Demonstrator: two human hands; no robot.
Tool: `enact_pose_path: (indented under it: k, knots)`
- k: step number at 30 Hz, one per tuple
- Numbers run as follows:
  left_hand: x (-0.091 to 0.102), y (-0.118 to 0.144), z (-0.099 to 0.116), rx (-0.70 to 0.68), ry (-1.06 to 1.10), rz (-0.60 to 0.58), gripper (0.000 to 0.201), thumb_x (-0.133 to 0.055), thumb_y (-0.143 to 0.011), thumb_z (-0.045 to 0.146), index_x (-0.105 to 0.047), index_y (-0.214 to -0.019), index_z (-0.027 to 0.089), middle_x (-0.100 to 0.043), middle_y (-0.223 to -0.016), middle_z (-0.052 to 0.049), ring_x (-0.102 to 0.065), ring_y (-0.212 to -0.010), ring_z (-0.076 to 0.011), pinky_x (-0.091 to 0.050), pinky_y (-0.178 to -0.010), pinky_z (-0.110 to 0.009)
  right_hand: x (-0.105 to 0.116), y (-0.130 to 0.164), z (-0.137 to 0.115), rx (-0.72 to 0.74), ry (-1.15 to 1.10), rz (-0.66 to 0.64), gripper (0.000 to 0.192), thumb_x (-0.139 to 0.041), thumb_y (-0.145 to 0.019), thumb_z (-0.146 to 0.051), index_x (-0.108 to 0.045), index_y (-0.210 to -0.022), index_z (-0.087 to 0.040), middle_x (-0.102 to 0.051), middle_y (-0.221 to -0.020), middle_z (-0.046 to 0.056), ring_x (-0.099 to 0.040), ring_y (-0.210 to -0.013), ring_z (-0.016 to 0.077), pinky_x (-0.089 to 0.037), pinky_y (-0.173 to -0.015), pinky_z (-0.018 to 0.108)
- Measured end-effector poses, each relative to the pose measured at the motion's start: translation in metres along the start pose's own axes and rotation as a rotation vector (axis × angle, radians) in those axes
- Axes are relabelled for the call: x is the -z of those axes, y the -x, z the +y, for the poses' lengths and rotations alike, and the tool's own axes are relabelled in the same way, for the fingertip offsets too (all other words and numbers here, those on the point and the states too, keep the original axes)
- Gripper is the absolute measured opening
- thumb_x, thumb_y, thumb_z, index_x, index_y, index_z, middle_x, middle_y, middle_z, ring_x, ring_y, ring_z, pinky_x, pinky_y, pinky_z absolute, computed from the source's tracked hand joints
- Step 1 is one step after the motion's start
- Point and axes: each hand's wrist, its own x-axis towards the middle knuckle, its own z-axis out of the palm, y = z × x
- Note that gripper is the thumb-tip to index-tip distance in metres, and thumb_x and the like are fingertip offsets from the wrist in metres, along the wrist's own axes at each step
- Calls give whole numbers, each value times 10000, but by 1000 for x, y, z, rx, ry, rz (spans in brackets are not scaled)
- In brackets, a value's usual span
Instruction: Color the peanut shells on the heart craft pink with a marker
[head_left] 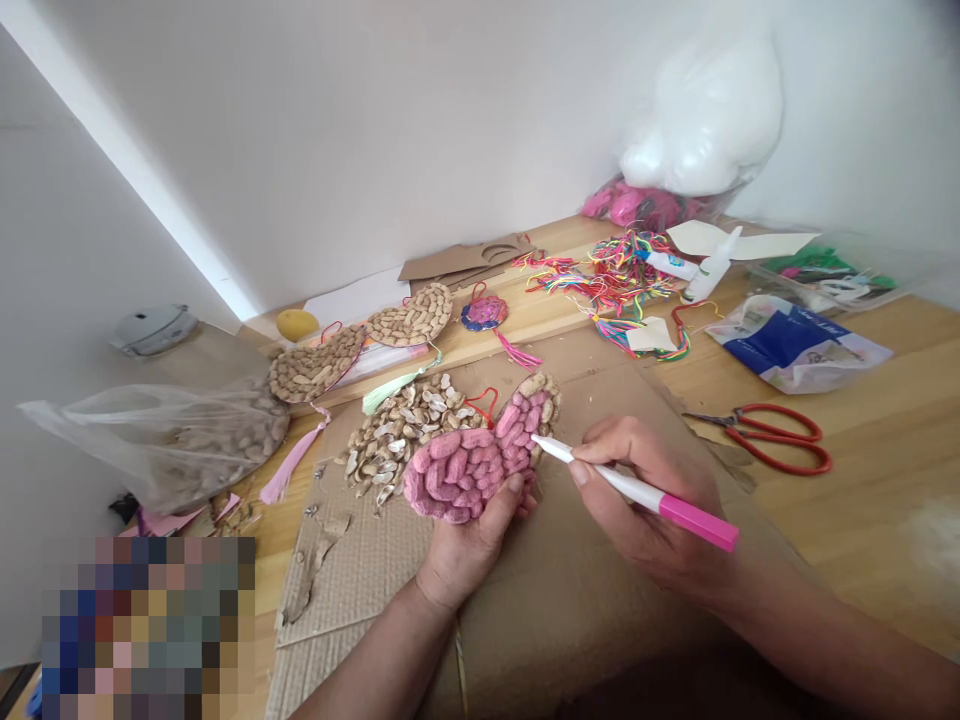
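Note:
My left hand (469,545) holds up a flat ornament covered in peanut shells (480,452), mostly coloured pink, with a few bare shells at its top right and a red loop at its top. My right hand (649,495) grips a pink-and-white marker pen (637,490); its tip touches the ornament's right side. Both hands hover over a sheet of brown cardboard (570,600) on the wooden table.
A heap of loose peanut shells (401,435) lies left of the ornament. Behind it are two plain shell ornaments (315,365) (411,317) and a small painted one (484,312). Red scissors (772,436) lie right, coloured threads (622,270) and glue bottles (709,268) behind, a plastic bag of peanuts (172,440) left.

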Motion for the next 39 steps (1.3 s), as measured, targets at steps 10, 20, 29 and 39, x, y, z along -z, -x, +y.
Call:
enact_pose_path:
  k: [10,20,29,39]
  knots:
    - [1,0,-4,-14,-18,19,336,-674,-908,508,-757,-738,231,-746,-772,-69,-678,-756,-242,-572,-746,-368,0,1,2,17,-4,27,120,-600,-901,-137,-555,-922,-246,-610,-756,-6,-560,-635,156,-436,-591,321]
    - [1,0,-3,-35,-57,17,344,-656,-922,508,-750,-743,230,-745,-772,-67,-683,-761,-235,-571,-755,-363,0,1,0,-5,-25,39,118,-607,-894,-132,-557,-908,-238,-583,-737,-16,-538,-619,145,-429,-592,313]
    - [3,-3,-7,-15,0,-15,391,-654,-912,561,-749,-760,214,-745,-765,-74,-684,-741,-233,-572,-756,-370,4,-4,-2,-14,41,75,111,-616,-900,-148,-561,-883,-243,-575,-689,-16,-535,-581,153,-421,-552,314]
    - [3,-3,1,52,144,-70,473,-722,-831,634,-792,-898,172,-757,-748,-94,-691,-691,-243,-581,-674,-371,5,-7,-4,13,-24,78,100,-622,-895,-142,-595,-859,-231,-640,-736,0,-585,-619,152,-454,-563,293]
